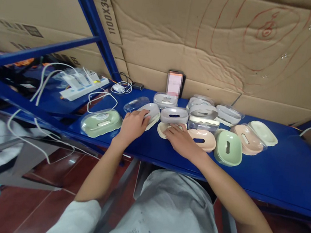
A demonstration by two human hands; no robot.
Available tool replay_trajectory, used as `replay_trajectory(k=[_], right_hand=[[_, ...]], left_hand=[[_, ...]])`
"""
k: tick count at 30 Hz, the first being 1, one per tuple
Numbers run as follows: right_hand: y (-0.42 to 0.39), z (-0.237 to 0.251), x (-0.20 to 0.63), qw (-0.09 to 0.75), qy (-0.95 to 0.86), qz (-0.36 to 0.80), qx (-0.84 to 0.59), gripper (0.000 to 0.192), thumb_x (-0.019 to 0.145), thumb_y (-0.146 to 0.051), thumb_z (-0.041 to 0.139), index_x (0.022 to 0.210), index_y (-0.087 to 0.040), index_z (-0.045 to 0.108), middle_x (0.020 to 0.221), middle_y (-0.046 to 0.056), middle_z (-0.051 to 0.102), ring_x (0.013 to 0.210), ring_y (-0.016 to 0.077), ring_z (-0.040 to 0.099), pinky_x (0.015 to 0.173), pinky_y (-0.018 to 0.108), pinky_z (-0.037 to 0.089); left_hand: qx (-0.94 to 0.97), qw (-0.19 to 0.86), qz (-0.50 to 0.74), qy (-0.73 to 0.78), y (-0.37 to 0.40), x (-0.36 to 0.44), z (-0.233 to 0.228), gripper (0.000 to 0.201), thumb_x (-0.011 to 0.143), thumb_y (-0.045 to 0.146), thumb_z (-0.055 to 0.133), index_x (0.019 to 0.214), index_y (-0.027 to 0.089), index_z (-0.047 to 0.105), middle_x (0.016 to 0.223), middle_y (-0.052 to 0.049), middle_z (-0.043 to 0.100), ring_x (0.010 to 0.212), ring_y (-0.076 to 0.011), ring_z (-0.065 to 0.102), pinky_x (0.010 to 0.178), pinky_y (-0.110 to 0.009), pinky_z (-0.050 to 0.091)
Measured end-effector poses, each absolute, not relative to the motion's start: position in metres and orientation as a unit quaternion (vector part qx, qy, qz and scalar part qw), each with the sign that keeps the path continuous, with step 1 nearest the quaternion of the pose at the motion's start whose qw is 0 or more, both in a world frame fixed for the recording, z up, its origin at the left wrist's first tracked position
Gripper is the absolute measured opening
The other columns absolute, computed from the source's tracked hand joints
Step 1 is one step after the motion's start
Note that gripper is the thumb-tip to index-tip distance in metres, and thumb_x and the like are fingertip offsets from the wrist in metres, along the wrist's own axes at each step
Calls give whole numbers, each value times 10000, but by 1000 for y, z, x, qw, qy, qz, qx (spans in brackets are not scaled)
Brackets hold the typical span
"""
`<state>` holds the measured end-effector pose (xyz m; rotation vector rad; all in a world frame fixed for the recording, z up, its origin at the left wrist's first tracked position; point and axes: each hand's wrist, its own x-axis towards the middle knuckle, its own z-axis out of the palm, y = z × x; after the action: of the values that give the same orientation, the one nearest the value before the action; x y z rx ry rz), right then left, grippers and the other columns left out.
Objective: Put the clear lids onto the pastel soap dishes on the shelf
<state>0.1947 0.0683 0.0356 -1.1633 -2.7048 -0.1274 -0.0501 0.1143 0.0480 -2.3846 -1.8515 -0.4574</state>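
Mid-frame on the blue counter [276,173]
My half-curled left hand [134,125] touches a grey soap dish [153,111]; my loosely bent right hand [182,139] touches a cream tray [162,129]. I can't tell if either grips.

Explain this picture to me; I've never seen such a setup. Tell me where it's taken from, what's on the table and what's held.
There is no machine here: a person works with two bare hands. The only picture comes from a camera worn on that person's head, looking forward and down, so the arms reach in from below.

On the blue table lie oval dishes in grey, cream, peach and green, some under clear lids. A phone stands upright at the back, before a cardboard sheet.

The left hand touches a grey dish; the right hand is on a cream dish. How firm either grip is, the picture doesn't show.
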Motion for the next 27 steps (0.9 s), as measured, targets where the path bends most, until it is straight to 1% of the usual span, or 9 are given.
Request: replay_trajectory(k=[2,6,8,10,12,14,17,23,27], right_hand=[[68,39,196,101,-912,-40,-395,320,1119,-117,427,1314,-131,680,1333,163,727,1387,317,575,1150,497,357],[66,44,196,119,-914,-33,-387,286,1157,-264,451,1297,-163,678,1277,152,732,1238,291,651,1075,464,365],[66,45,196,129,-917,-17,-378,286,1157,-338,485,1281,-182,690,1251,132,742,1169,274,673,1060,450,354],[67,45,196,135,-918,-1,-372,289,1155,-364,500,1250,-186,707,1230,120,749,1153,267,677,1049,436,347],[68,45,196,137,-919,11,-369,277,1154,-342,507,1229,-182,720,1212,117,753,1176,267,671,1037,422,347],[68,45,197,134,-920,21,-367,268,1151,-323,514,1231,-181,727,1206,114,751,1202,269,661,1029,413,351],[68,46,198,124,-922,30,-366,264,1145,-311,526,1233,-174,734,1219,115,747,1203,271,655,1027,406,361],[68,45,196,120,-922,32,-367,261,1139,-312,537,1213,-168,742,1199,115,742,1182,274,646,1010,409,372],[68,43,196,122,-924,31,-361,277,1141,-333,532,1215,-164,738,1186,116,737,1171,274,636,1000,410,385]], left_hand=[[-784,33,-159,-599,114,-51,49,406,1107,345,445,1402,168,660,1206,-170,795,1157,-355,746,1017,-452,524],[-796,16,-193,-573,117,-54,56,429,1102,410,476,1426,191,653,1316,-143,770,1203,-332,737,1013,-413,551],[-817,15,-217,-534,131,-56,64,423,1079,412,511,1415,206,666,1367,-137,744,1273,-337,701,1060,-427,544],[-843,11,-224,-489,157,-55,74,417,1035,351,547,1414,229,671,1406,-127,718,1339,-345,658,1133,-463,511],[-860,-18,-214,-462,193,-52,83,500,948,275,602,1443,222,649,1476,-129,675,1398,-348,615,1205,-492,462],[-887,-99,-177,-416,230,-47,87,676,819,254,704,1486,189,615,1568,-141,610,1477,-355,550,1265,-485,405],[-890,-141,-156,-404,271,-45,83,765,743,243,715,1498,177,607,1564,-127,625,1433,-343,594,1247,-461,432],[-878,-166,-175,-413,287,-59,64,681,829,421,727,1461,182,640,1486,-133,646,1304,-329,651,1175,-470,495],[-865,-182,-194,-424,283,-55,54,822,805,592,801,1500,196,611,1470,-141,585,1387,-348,576,1254,-499,411]])
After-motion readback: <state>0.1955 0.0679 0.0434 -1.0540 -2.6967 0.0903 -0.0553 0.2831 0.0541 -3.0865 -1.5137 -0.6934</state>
